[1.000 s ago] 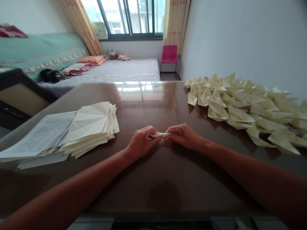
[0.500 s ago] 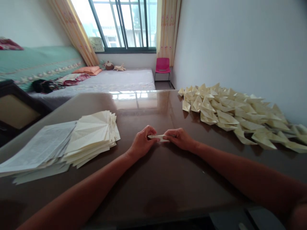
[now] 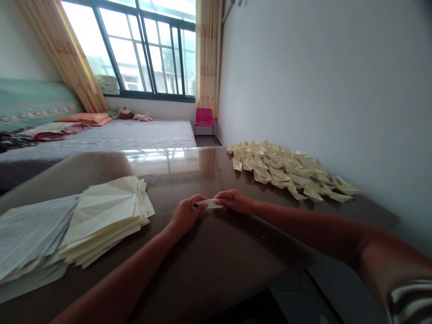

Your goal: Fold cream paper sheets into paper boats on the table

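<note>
Left hand [image 3: 185, 215] and right hand [image 3: 235, 201] pinch opposite ends of folded paper strip [image 3: 213, 204], over the bench [image 3: 182, 185]; probably near weightless, stiffer along layered folds, easily crumpled; best held lightly by both ends

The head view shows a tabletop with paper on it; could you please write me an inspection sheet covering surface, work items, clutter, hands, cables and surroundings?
Surface: brown, glossy tabletop, reflecting the window.
Work items: small folded paper in hand; creased cream sheets stacked at left beside printed sheets; many folded pieces heaped at right.
Clutter: one pale speck near the right forearm; too small to identify.
Hands: left hand and right hand each pinch an end of the folded paper.
Cables: nothing seen on the tabletop.
Surroundings: bed, pink chair, curtains.
</note>
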{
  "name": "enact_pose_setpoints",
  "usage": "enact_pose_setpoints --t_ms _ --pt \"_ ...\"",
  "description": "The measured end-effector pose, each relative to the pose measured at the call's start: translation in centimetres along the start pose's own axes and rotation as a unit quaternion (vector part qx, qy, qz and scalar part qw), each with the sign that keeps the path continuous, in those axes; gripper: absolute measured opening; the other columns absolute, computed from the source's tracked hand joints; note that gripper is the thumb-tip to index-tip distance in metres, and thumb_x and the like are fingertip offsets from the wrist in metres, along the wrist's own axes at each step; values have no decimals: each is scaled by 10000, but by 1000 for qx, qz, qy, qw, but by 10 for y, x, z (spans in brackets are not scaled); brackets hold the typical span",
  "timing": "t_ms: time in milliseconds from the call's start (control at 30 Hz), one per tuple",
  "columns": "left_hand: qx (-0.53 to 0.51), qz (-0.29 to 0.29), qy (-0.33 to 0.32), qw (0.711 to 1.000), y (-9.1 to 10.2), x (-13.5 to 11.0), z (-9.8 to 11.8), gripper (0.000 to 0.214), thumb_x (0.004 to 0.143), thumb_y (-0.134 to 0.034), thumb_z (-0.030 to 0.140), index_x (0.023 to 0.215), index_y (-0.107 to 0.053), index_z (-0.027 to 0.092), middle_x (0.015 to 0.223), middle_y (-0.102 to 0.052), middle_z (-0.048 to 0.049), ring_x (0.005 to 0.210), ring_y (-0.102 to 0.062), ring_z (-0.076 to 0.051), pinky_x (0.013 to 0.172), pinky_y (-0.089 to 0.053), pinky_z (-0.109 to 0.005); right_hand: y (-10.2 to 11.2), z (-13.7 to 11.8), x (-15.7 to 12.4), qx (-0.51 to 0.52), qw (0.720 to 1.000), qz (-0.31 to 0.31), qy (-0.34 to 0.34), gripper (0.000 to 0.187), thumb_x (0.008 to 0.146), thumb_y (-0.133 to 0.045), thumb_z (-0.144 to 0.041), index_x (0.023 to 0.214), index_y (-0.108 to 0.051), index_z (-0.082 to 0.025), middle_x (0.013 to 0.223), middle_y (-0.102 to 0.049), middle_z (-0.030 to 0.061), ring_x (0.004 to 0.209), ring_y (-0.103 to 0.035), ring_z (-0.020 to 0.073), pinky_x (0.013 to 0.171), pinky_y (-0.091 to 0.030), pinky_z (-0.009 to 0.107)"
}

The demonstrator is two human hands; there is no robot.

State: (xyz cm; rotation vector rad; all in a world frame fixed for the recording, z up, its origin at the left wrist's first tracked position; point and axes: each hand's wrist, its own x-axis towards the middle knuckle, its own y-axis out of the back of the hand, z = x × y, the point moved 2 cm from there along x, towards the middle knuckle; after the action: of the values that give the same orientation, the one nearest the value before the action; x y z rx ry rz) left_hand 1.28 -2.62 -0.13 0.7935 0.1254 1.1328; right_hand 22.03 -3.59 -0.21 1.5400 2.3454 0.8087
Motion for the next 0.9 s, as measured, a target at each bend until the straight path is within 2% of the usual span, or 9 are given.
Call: enact_pose_setpoints --t_ms 100,167,267,433,533,600,733,800,900 --pt "-18 -5 -4 1000 -1 -2 -3 302 779 -592 353 1034 -684 221 847 -720 -26 773 -650 -204 756 -497 -305 6 -1 -13 -16 999 37 7 456 733 -703 -421 1104 -603 -175 1016 -661 45 760 -574 127 730 -480 261" --pt "-20 -4 -3 1000 -1 -3 -5 386 736 -645 335 1108 -652 234 941 -717 -33 789 -657 -201 781 -502 -314 8 0 -23 -24 998 61 7 483 713 -725 -369 1127 -566 -178 1070 -644 60 767 -564 128 734 -475 272" --pt "-26 -7 -2 1000 -2 -3 -6 453 707 -672 308 1151 -606 245 1020 -702 -31 764 -664 -172 755 -516 -289 8 3 -35 -26 996 91 4 387 756 -678 -358 1082 -566 -182 953 -661 33 679 -543 113 641 -455 246" --pt "-28 -14 2 1000 -1 -2 0 260 779 -577 359 986 -590 203 830 -712 -8 661 -653 -160 643 -512 -266 6 7 -34 -54 990 128 1 228 798 -632 -366 869 -678 -154 608 -595 -28 549 -482 101 540 -376 214" --pt "-4 -24 0 1000 0 0 4 177 765 -579 380 776 -606 206 702 -692 -3 630 -640 -181 629 -490 -280 4 7 -27 -79 986 150 10 221 802 -641 -357 826 -711 -148 625 -628 -12 589 -517 113 575 -395 219" --pt "14 -28 -6 999 0 2 3 205 774 -561 403 768 -616 206 682 -681 -6 646 -636 -193 639 -480 -290 2 6 -21 -94 981 168 20 207 819 -633 -335 825 -717 -145 682 -665 8 630 -555 126 608 -418 225" --pt "58 -64 -37 996 -1 5 -1 295 830 -491 462 822 -620 197 909 -692 -29 710 -625 -174 693 -492 -286 -7 0 -16 -119 975 177 62 119 820 -655 -278 828 -715 -176 871 -713 21 789 -624 151 751 -458 241" --pt "47 -83 -55 994 -3 4 -2 323 863 -455 469 796 -605 191 1101 -654 -43 684 -607 -142 687 -502 -278 -10 -5 -17 -130 973 174 81 79 818 -665 -262 814 -710 -197 897 -716 5 826 -638 151 790 -464 239" --pt "26 -109 -63 992 -6 2 -2 338 873 -464 476 772 -602 184 1207 -599 -58 691 -613 -134 657 -525 -268 -7 -13 -21 -151 970 163 103 34 801 -686 -238 776 -708 -233 880 -723 -34 821 -651 137 787 -475 219"
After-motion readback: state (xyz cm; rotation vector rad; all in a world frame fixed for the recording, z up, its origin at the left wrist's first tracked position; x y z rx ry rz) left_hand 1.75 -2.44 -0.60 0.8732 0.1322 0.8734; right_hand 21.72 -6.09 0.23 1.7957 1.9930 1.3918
